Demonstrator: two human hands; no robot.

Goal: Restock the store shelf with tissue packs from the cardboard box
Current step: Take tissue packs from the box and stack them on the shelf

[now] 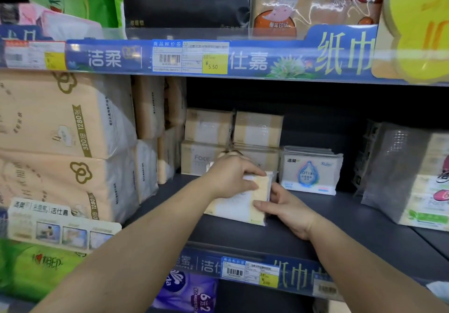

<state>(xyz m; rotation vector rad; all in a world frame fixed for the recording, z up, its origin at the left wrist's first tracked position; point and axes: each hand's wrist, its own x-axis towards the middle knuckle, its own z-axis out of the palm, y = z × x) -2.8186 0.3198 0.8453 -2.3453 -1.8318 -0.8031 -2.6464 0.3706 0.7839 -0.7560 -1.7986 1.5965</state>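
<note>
Tissue pack (pixel 239 201) between both hands

Both bare forearms reach to mid-frame; the left hand (pixel 229 175) grips from above, the right hand (pixel 288 209) pinches from the lower right.

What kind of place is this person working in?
Most likely a shop aisle selling paper goods. The shelf carries wrapped tissue packs, and its edges hold barcode price tags, one reading 5.50. Both hands, left and right, hold a pack on the shelf.
</note>
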